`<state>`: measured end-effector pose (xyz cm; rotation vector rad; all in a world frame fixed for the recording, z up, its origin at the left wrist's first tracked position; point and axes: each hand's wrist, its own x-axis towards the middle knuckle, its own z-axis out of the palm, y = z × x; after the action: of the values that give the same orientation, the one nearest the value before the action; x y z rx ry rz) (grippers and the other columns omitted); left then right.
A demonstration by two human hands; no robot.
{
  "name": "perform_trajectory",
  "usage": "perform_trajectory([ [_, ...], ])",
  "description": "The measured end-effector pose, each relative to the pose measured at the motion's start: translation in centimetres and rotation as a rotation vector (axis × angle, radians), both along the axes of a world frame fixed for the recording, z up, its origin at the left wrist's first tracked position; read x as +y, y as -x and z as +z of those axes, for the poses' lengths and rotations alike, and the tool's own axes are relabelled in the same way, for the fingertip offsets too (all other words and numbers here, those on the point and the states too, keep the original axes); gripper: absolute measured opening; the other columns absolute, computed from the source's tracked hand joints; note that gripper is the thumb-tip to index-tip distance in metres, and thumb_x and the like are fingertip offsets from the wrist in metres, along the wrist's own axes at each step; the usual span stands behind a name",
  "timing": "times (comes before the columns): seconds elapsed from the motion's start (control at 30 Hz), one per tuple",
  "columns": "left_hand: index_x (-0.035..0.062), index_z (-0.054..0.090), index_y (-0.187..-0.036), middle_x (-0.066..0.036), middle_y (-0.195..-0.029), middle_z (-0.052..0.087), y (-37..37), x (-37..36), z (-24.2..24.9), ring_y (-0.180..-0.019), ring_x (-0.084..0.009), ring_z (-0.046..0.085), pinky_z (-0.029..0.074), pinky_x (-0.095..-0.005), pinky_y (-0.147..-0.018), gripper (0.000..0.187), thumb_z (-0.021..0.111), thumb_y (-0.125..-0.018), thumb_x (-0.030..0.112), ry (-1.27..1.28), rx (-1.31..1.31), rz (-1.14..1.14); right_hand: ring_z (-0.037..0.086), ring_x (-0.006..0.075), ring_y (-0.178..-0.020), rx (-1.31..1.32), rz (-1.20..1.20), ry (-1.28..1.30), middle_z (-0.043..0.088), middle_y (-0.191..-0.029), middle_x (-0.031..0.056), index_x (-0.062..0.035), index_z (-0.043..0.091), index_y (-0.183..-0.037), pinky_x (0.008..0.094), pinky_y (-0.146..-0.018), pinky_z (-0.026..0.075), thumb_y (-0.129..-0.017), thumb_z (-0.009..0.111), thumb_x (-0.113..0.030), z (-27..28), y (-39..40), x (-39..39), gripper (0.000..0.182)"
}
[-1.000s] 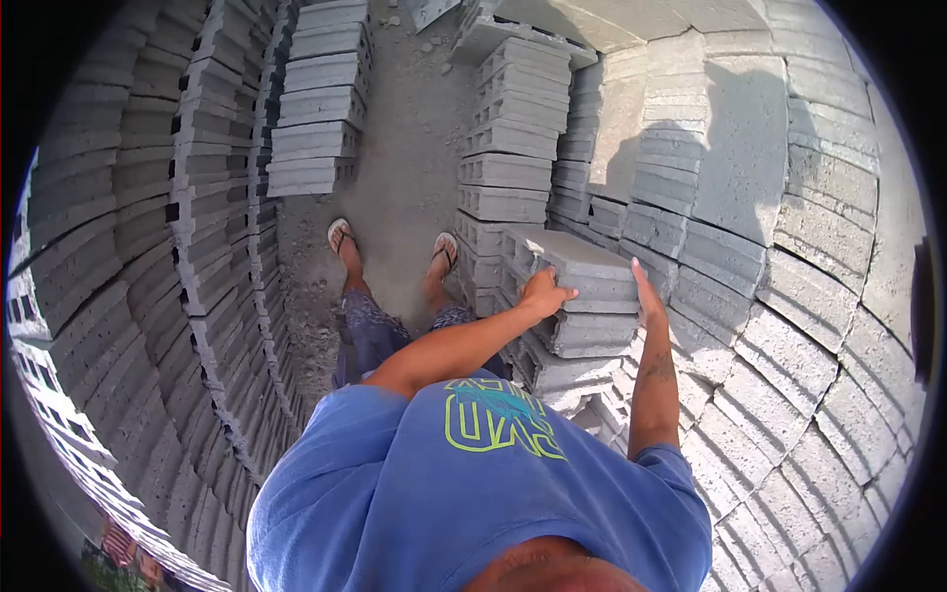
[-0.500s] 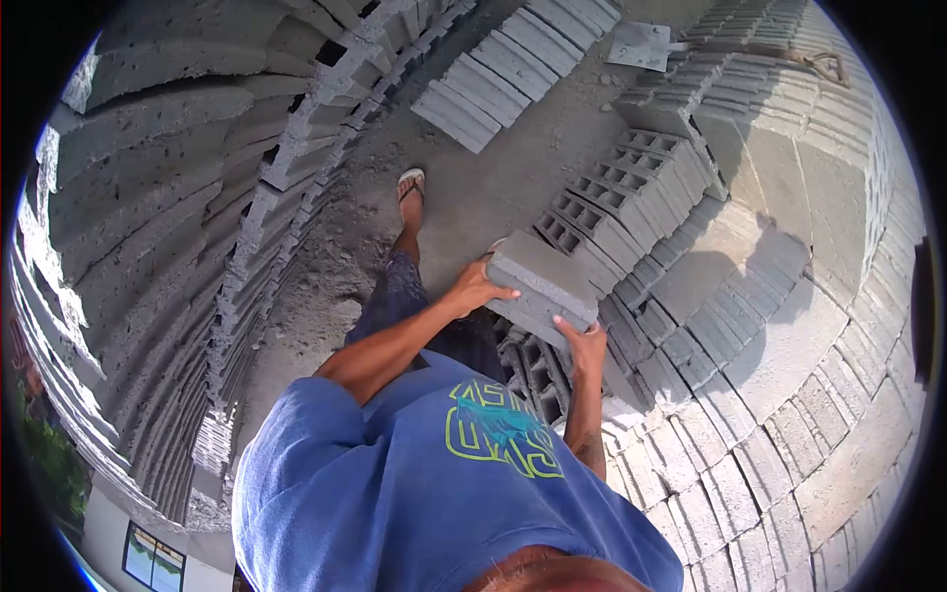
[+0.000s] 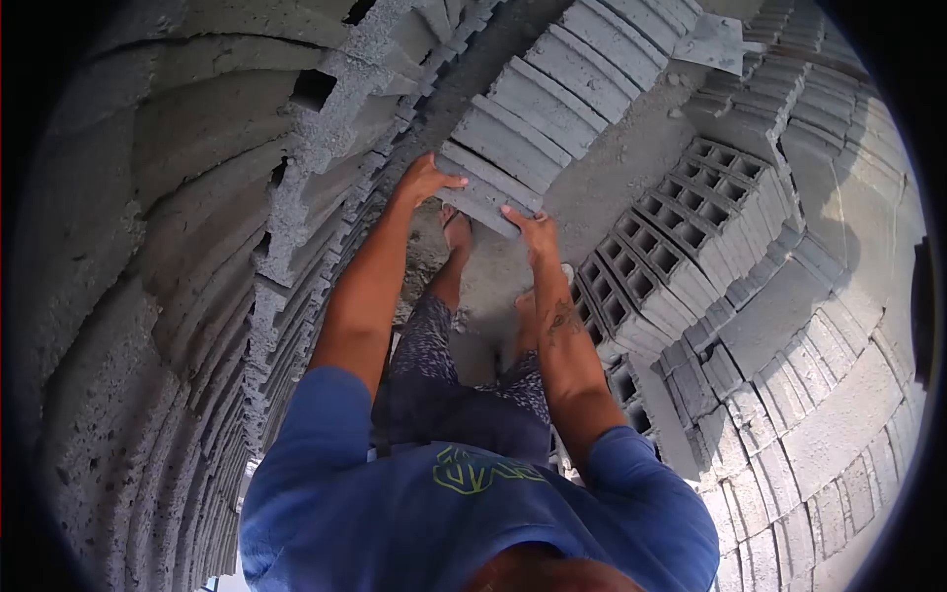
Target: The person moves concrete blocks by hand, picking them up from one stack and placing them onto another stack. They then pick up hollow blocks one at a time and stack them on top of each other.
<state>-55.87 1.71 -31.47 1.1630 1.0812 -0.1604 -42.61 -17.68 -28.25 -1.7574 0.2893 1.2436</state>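
My left hand (image 3: 430,182) grips the left end of a grey concrete block (image 3: 481,199), thumb on its upper face. At the block's right end, my right hand (image 3: 534,233) holds on with its thumb on top too. The block is at the near end of a row of similar blocks (image 3: 513,141) on the ground, against or very close to the nearest one. Whether it rests on the ground cannot be made out. My arms are stretched forward over my feet.
A tall wall of stacked blocks (image 3: 207,197) rises close on the left. Hollow blocks (image 3: 681,222) stand in a row on the right, with more stacks (image 3: 809,395) beyond. A flat metal blade (image 3: 712,44) lies at the far end. Sandals are on my feet.
Both hands have carried the block away from beside the hollow blocks, forward and left to the ground row. My arms are now extended, and the view has shifted.
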Motion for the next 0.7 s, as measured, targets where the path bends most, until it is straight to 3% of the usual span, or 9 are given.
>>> perform_trajectory([
  [0.17, -0.0025, 0.045, -0.126, -0.020, -0.119, 0.054, 0.0, -1.6, -0.7, -0.112, -0.0293, 0.051, 0.039, -0.0377, -0.095, 0.076, 0.082, -0.061, 0.015, -0.051, 0.042, -0.058, 0.057, 0.0201, -0.097, 0.058, 0.055, -0.050, 0.061, -0.107, 0.0137, 0.0083, 0.054, -0.113, 0.0286, -0.084, 0.044, -0.063, 0.083, -0.022, -3.6, 0.0, -2.9, 0.065],
  [0.23, -0.0026, 0.043, -0.127, -0.023, -0.119, 0.052, 0.1, -3.4, 2.8, -0.115, -0.0320, 0.047, 0.037, -0.0388, -0.097, 0.077, 0.079, -0.066, 0.025, -0.710, 0.222, 0.019, 0.057, 0.0257, -0.104, -0.141, 0.241, -0.089, 0.058, -0.113, 0.0198, 0.0138, 0.051, -0.110, 0.0313, -0.091, 0.042, -0.064, 0.083, -0.028, -3.8, -0.6, -4.4, 0.070],
  [0.27, -0.0028, 0.040, -0.127, -0.026, -0.123, 0.046, 0.9, -5.0, 3.2, -0.120, -0.0360, 0.040, 0.035, -0.0403, -0.099, 0.082, 0.078, -0.065, 0.035, -0.735, 0.266, 0.103, 0.057, 0.0257, -0.104, -0.168, 0.213, -0.086, 0.058, -0.113, 0.0198, 0.0138, 0.051, -0.110, 0.0313, -0.091, 0.042, -0.064, 0.083, -0.028, -0.7, -1.1, -5.2, 0.070],
  [0.37, -0.0004, 0.048, -0.121, -0.022, -0.115, 0.054, 3.1, -13.3, 5.8, -0.102, -0.0324, 0.054, 0.043, -0.0405, -0.088, 0.063, 0.071, -0.073, 0.034, -0.588, 0.281, 0.129, 0.050, 0.0309, -0.116, -0.484, 0.307, 0.191, 0.055, -0.119, 0.0220, 0.0092, 0.055, -0.109, 0.0346, -0.097, 0.039, -0.065, 0.081, -0.034, 13.0, -3.2, -10.0, 0.067],
  [0.43, -0.0016, 0.055, -0.111, -0.015, -0.092, 0.065, 2.5, -19.8, 10.7, -0.081, -0.0230, 0.062, 0.048, -0.0336, -0.074, 0.047, 0.069, -0.078, 0.029, -0.176, 0.124, -0.173, 0.046, 0.0357, -0.119, -0.480, 0.495, 0.173, 0.053, -0.122, 0.0226, -0.0001, 0.060, -0.108, 0.0375, -0.099, 0.037, -0.064, 0.080, -0.037, 20.9, -4.5, -16.0, 0.061],
  [0.47, -0.0023, 0.057, -0.108, -0.012, -0.086, 0.066, 0.9, -23.1, 13.8, -0.077, -0.0195, 0.062, 0.049, -0.0306, -0.070, 0.042, 0.068, -0.080, 0.027, 0.008, 0.037, -0.321, 0.049, 0.0358, -0.116, -0.755, 0.549, 0.281, 0.054, -0.122, 0.0190, -0.0099, 0.062, -0.109, 0.0404, -0.096, 0.039, -0.068, 0.077, -0.036, 23.8, -4.5, -19.7, 0.051],
  [0.6, 0.0003, 0.063, -0.103, -0.010, -0.089, 0.066, -6.2, -35.5, 25.7, -0.082, -0.0141, 0.060, 0.046, -0.0267, -0.073, 0.034, 0.068, -0.082, 0.026, 0.242, -0.293, -0.707, 0.057, 0.0332, -0.101, -1.030, 0.070, 0.457, 0.061, -0.106, 0.0188, -0.0059, 0.063, -0.103, 0.0372, -0.087, 0.043, -0.078, 0.070, -0.034, 37.3, -7.2, -33.7, 0.038],
  [0.67, -0.0020, 0.063, -0.102, -0.010, -0.090, 0.066, -8.8, -42.2, 28.6, -0.081, -0.0142, 0.060, 0.047, -0.0275, -0.074, 0.036, 0.067, -0.082, 0.027, 0.386, -0.424, -0.708, 0.060, 0.0323, -0.094, -1.170, -0.091, 0.688, 0.062, -0.105, 0.0194, -0.0013, 0.062, -0.105, 0.0356, -0.082, 0.045, -0.082, 0.064, -0.039, 39.8, -8.1, -43.1, 0.044],
  [0.7, -0.0032, 0.062, -0.102, -0.010, -0.090, 0.066, -10.1, -44.8, 30.3, -0.081, -0.0147, 0.060, 0.047, -0.0279, -0.074, 0.039, 0.068, -0.081, 0.029, 0.366, -0.428, -0.772, 0.060, 0.0325, -0.095, -1.051, -0.237, 0.747, 0.062, -0.106, 0.0207, 0.0025, 0.060, -0.108, 0.0371, -0.084, 0.045, -0.083, 0.061, -0.043, 41.7, -8.1, -46.1, 0.051],
])
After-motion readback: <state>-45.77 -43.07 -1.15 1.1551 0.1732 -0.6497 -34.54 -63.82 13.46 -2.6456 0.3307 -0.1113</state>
